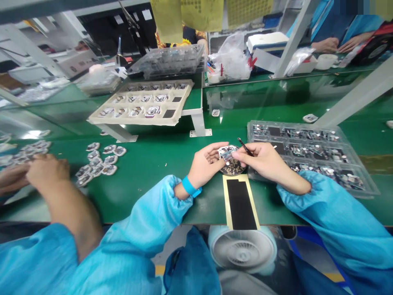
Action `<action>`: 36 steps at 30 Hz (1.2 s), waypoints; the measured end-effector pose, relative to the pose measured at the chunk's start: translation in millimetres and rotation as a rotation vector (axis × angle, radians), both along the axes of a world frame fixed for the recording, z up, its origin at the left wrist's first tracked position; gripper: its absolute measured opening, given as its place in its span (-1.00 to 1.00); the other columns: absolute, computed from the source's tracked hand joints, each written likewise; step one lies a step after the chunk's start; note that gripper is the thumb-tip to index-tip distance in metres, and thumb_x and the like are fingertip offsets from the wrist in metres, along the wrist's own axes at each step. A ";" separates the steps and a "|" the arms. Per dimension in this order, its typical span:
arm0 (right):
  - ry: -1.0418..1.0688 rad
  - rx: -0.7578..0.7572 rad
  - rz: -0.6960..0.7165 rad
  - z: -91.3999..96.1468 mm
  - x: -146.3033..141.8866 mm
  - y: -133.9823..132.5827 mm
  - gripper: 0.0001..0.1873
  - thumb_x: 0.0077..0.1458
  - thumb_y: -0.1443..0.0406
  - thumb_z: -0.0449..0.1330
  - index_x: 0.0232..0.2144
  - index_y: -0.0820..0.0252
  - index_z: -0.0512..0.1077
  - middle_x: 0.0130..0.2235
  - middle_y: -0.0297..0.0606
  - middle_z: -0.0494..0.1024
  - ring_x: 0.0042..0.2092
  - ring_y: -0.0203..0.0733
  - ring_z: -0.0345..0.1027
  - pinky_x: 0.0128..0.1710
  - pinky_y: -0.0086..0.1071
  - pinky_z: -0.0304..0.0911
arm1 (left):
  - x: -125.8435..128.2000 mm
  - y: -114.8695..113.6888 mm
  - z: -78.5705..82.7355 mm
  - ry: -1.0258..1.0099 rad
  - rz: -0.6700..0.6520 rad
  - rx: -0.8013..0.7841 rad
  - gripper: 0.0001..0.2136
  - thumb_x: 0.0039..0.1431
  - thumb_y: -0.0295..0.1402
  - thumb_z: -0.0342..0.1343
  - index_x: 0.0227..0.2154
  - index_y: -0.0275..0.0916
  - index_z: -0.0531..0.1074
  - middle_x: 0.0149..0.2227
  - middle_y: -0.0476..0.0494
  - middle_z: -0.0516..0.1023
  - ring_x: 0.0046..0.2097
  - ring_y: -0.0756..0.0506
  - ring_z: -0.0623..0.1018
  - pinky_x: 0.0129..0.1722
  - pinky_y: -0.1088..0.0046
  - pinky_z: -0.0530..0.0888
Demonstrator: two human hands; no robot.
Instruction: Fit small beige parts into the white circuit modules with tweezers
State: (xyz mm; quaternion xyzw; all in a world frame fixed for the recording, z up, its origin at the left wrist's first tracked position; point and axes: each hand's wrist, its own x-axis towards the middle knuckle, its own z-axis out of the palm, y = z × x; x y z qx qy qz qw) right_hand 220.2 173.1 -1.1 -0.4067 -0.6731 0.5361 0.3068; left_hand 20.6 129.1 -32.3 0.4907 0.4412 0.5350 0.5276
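Note:
My left hand (204, 164), with a blue strap (190, 187) at the wrist, grips a small white-edged electronic part (226, 152) between thumb and fingers. That part is over a round speckled disc (232, 169) on the green bench. In my right hand (265, 162) are dark tweezers (245, 146), tilted up to the left, while the thumb and fingers come close to the part. Whether those fingers touch it I cannot tell. Below the disc lies a yellow-edged sheet with a black patch (242, 207).
To the right sits a clear tray (367, 188) of small circuit boards. A cream tray (135, 119) of parts rests on a raised stand. Several white-edged parts (96, 164) lie left, near a co-worker's hand (49, 172). A round fan (242, 252) is below the bench edge.

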 end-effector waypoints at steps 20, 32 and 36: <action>-0.010 -0.021 -0.055 0.2 -1.7 -0.4 -0.57 -0.01 -0.05 0.42 -0.49 0.21 0.54 -0.58 -0.35 0.46 -0.59 -0.38 0.17 -0.55 -0.41 0.11 | 4.8 -6.0 1.2 0.102 0.059 0.053 -0.45 0.04 -0.34 0.41 0.13 -0.25 0.50 0.00 -0.25 0.64 -0.11 -0.11 0.62 -0.16 0.39 0.57; 0.037 -0.034 -0.065 -2.9 -3.9 -3.0 -0.51 0.02 -0.06 0.41 -0.58 0.21 0.45 -0.59 -0.36 0.42 -0.56 -0.37 0.17 -0.54 -0.43 0.08 | 2.4 -11.2 0.9 0.398 0.150 0.241 -0.60 0.22 -0.22 0.30 0.12 -0.10 0.56 -0.02 -0.14 0.65 -0.31 -0.03 0.50 -0.22 0.36 0.54; 0.022 0.022 -0.099 -6.2 -4.6 -3.1 -0.54 0.02 -0.04 0.43 -0.52 0.21 0.46 -0.52 -0.32 0.47 -0.50 -0.33 0.25 -0.48 -0.41 0.19 | 1.2 -12.0 0.6 0.399 0.176 0.255 -0.62 0.22 -0.23 0.31 0.10 -0.08 0.58 -0.01 -0.14 0.66 -0.20 -0.08 0.58 -0.12 0.32 0.57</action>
